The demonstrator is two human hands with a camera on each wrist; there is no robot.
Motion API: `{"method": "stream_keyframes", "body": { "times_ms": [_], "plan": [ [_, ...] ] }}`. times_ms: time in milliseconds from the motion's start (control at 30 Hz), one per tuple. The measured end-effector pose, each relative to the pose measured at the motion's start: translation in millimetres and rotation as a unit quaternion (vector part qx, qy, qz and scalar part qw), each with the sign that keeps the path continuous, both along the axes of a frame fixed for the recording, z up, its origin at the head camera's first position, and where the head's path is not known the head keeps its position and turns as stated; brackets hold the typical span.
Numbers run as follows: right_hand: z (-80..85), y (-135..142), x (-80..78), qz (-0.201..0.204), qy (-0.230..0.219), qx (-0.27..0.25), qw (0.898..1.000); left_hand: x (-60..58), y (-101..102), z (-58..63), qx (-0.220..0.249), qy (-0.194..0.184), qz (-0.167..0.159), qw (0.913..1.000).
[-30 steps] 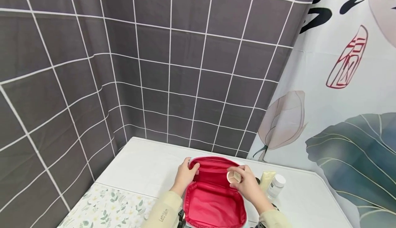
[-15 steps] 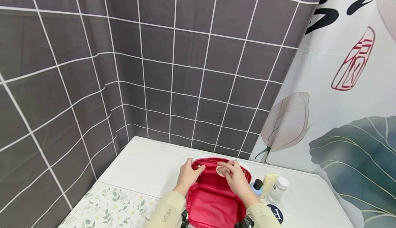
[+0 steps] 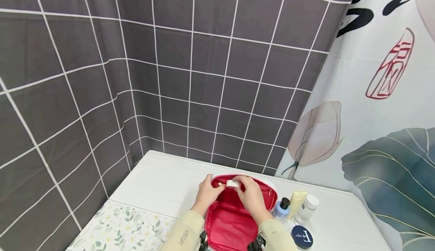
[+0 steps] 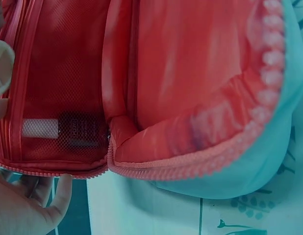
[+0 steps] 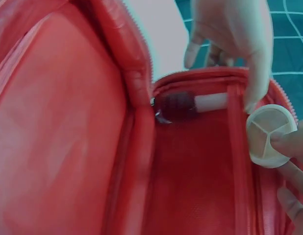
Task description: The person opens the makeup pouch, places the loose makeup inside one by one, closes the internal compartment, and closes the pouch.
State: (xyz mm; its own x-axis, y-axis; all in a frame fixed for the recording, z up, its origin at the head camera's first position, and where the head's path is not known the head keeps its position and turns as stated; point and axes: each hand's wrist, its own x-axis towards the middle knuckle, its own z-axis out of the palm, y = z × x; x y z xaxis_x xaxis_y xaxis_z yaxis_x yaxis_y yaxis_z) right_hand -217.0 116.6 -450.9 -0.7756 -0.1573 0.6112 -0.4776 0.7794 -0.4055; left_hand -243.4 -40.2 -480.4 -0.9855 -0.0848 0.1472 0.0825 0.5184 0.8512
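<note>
A cosmetic bag (image 3: 231, 226) with a red lining lies unzipped on the table, its lid raised at the back. My left hand (image 3: 207, 195) grips the lid's left edge, thumb inside and fingers behind. My right hand (image 3: 250, 197) pinches a round white three-section makeup palette (image 5: 262, 123) in front of the lid. In the right wrist view the left thumb (image 5: 259, 81) comes close to the palette's rim. Behind the lid's mesh pocket sits a small bottle (image 4: 75, 129) with a dark body and pale cap (image 4: 41, 128). The bag's main compartment shows its bare red lining.
Right of the bag stand a blue bottle (image 3: 281, 209) with a black cap, a cream tube (image 3: 297, 202) and a white-capped bottle (image 3: 307, 208). A navy-lidded jar (image 3: 302, 237) is nearer me. Floral cloth (image 3: 125, 224) covers the table's left front; a gridded curtain (image 3: 204, 92) hangs behind.
My right hand has carried the palette leftward across the lid toward my left hand, tilting it from face-on to edge-on. The blue bottle and navy-lidded jar have come into view.
</note>
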Motion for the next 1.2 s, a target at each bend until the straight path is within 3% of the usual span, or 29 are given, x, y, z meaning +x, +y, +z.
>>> {"method": "stream_keyframes", "body": {
  "times_ms": [267,667,933,1200],
  "plan": [
    [-10.2,-0.6,0.8,-0.018,-0.023,0.036,0.999,-0.9,-1.3,-1.4,0.0,0.001,0.002,1.0],
    [-18.7,-4.6,5.7,0.001,-0.059,0.155,0.986,-1.3,0.2,-2.1,-0.013,0.003,0.005,0.9999],
    [-23.1,-5.3,9.3,-0.003,-0.073,0.177,0.981,0.8,0.1,-2.6,-0.018,0.001,0.004,0.9998],
    [-25.9,-4.2,8.3,-0.002,-0.06,0.171,0.983,1.0,0.1,-0.3,-0.013,-0.003,0.001,0.9999]
  ]
}}
